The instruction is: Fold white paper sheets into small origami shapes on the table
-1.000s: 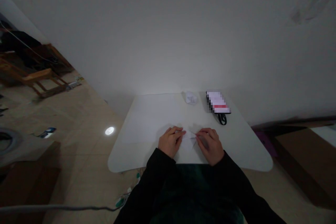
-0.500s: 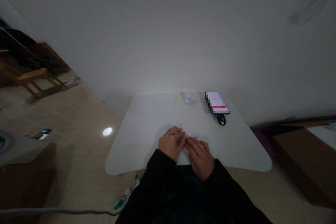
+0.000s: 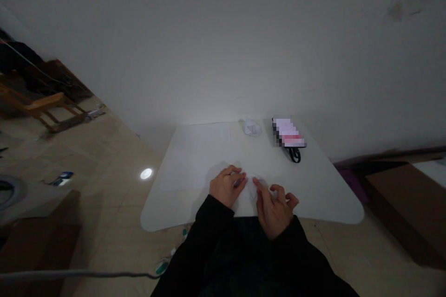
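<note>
Near the front edge of the white table (image 3: 313, 195) lies a small piece of white folded paper (image 3: 251, 189), partly hidden under my fingers. My left hand (image 3: 225, 188) is closed on its left side, thumb and fingertips brought together. My right hand (image 3: 275, 209) has its fingers apart; the index fingertip rests on or just over the paper's upper right part, and I cannot tell which. Farther back, against the wall, sits a crumpled or folded white paper piece (image 3: 252, 127), apart from both hands.
A large white sheet (image 3: 198, 155) lies flat at the table's left. At the back right is a blurred-out flat object (image 3: 289, 133) with a black strap (image 3: 295, 154). A wall (image 3: 223, 55) rises behind the table; a brown box (image 3: 407, 199) stands right, a wooden chair (image 3: 49, 102) far left.
My right hand has drawn back to the right from my left hand, and its fingers have spread. More of the folded paper shows between the hands. My left hand has barely moved.
</note>
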`<state>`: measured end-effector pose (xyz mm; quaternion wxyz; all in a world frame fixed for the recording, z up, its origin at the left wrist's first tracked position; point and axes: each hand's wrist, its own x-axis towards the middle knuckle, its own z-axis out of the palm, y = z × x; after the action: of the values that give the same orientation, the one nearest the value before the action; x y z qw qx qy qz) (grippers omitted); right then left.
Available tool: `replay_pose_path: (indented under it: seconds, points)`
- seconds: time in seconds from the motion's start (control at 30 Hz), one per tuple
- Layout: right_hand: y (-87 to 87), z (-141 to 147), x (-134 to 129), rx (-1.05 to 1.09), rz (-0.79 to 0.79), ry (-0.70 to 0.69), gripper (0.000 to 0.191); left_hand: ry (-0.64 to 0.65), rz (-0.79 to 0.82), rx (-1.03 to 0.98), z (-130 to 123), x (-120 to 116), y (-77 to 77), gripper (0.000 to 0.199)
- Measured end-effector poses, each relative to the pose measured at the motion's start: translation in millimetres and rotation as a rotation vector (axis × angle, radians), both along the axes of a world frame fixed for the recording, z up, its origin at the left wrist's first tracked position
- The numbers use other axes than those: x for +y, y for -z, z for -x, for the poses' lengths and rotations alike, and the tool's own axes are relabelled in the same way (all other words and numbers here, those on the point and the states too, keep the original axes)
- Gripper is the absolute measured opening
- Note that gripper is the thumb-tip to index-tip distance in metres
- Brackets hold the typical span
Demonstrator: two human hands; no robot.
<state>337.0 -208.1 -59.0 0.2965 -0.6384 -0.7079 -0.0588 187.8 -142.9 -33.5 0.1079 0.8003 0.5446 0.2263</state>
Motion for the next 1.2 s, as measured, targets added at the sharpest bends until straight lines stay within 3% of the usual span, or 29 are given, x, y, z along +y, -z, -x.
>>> replay_pose_path:
  seconds: [0.43, 0.53, 0.63, 0.77, 0.93, 1.2]
  points:
    - [-1.5, -24, 0, 0.012, 0.032, 0.103, 0.039, -0.008, 0.02, 0.062, 0, -1, -2.2, 0.023]
    - [-3.0, -24, 2, -0.023, -0.01, 0.039, 0.041, -0.025, 0.025, 0.05, -1, -3, -4.1, 0.023]
    - [-4.4, -15, 6, -0.085, -0.043, -0.12, 0.05, -0.032, 0.035, 0.053, -3, -5, -7.0, 0.022]
    - [-5.2, -4, 14, -0.14, 0.054, -0.329, 0.055, -0.04, 0.057, 0.073, -4, -6, -9.6, 0.022]
    - [-6.8, -8, 18, -0.098, 0.123, -0.382, 0.053, 0.018, 0.019, 0.058, 3, -6, -8.4, 0.025]
    - [-10.2, -11, 17, -0.11, 0.139, -0.388, 0.052, -0.006, 0.051, -0.005, 11, -14, -4.9, 0.039]
